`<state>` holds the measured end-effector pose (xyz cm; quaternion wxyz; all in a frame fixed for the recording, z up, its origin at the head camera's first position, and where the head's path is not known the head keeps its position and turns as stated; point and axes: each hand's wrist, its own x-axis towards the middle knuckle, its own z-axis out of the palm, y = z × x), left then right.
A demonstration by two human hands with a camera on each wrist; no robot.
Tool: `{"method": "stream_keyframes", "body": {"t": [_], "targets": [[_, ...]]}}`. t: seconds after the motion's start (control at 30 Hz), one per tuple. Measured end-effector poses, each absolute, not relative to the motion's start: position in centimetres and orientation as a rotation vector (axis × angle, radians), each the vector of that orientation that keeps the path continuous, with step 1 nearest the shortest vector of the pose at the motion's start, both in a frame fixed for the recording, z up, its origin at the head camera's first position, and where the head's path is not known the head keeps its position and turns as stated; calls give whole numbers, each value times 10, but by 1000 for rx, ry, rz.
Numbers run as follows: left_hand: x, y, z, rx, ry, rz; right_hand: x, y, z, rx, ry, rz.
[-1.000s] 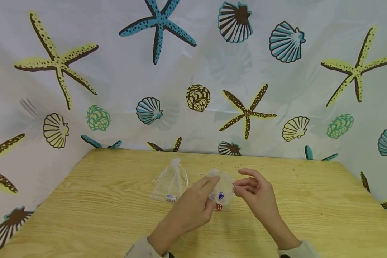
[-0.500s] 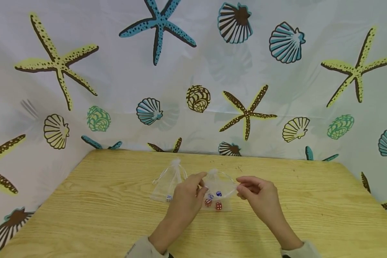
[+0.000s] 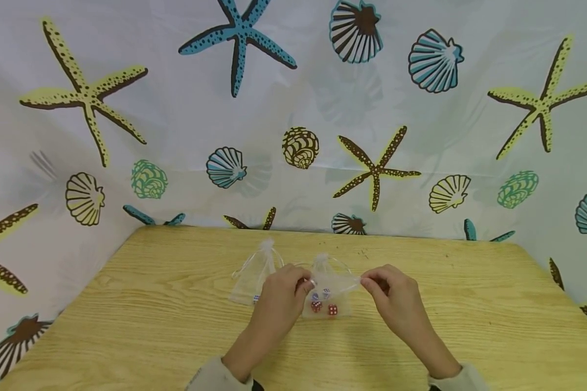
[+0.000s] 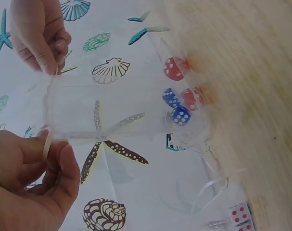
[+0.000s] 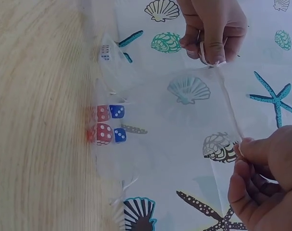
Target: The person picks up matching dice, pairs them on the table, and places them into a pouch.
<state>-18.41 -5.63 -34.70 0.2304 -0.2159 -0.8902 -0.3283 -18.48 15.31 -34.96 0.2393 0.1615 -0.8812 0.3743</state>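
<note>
A sheer white drawstring bag [image 4: 107, 106] is stretched between both hands, its mouth edge pulled fairly straight. My left hand [image 3: 280, 298] pinches one end of the mouth, and a thin ribbon shows at its fingers in the left wrist view. At the opposite end, my right hand [image 3: 396, 298] pinches the other corner between thumb and forefinger. Red dice [image 5: 103, 134] and blue dice [image 5: 118, 111] lie together at the bottom of this bag. Behind it in the head view shows the gathered neck [image 3: 322, 260] of another sheer bag, mostly hidden.
On the wooden table [image 3: 176, 304], left of my left hand, lies a tied sheer bag [image 3: 264, 266]. A white die with blue pips [image 3: 256, 298] shows in it. A patterned cloth [image 3: 293, 108] with starfish and shells hangs along the table's back and sides.
My left hand has drawn back to the left from over the bag and now pinches its mouth. My right hand stays at the right corner. The mouth edge is stretched tighter.
</note>
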Motion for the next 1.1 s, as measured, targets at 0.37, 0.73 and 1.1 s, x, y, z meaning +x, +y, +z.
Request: {"method": "stream_keyframes", "body": {"t": [0.37,0.73,1.1], "targets": [[-186,-69,-335,-625,-2553,-986,-186,158,-347,411,-2421,1029],[-195,-77,-337,-207,-2375,-1798,-187,164,-345,458,-2388,959],[-200,-85,-333,-106,-2327,-1854,-196,172,-350,570,-2262,811]]}}
